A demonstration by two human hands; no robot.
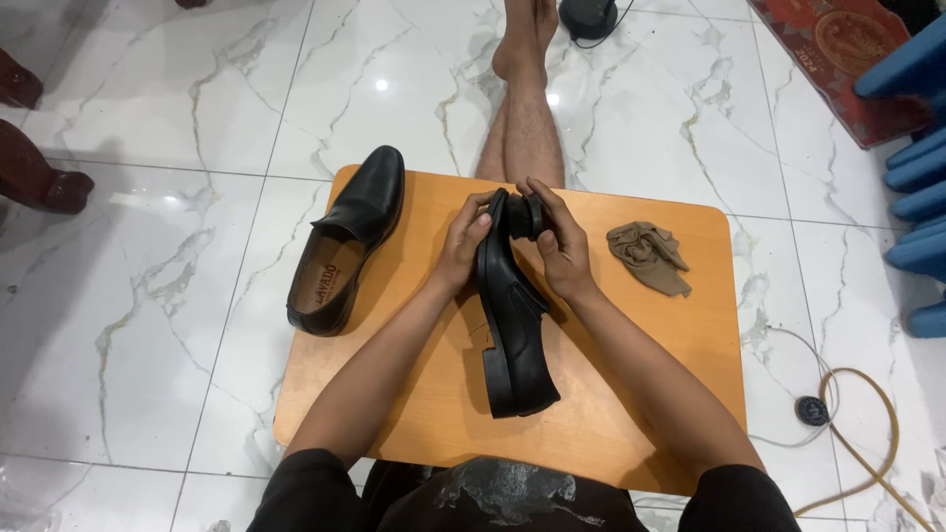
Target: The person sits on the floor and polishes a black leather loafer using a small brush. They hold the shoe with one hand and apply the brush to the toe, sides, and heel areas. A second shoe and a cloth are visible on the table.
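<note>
The black shoe stands on its side at the middle of the desk, sole edge turned left, its long axis running near to far with the heel close to the person and the toe pointing away, and both hands meet at that far toe end. The left hand is curled around the toe from the left, fingers wrapped on the leather and thumb up on the edge, steadying it. The right hand comes in from the right, closed around a small round black object pressed against the toe; it looks like a polish tin or dauber, hard to make out because the fingers cover most of it. Both hands sit equally near the toe, so the heel end is left free on the desk. The second black shoe lies upright well to the left, apart from the hands, opening facing up. A crumpled tan cloth rests to the right, near the right hand but not touching it. The inside of the held shoe faces away and stays hidden
</note>
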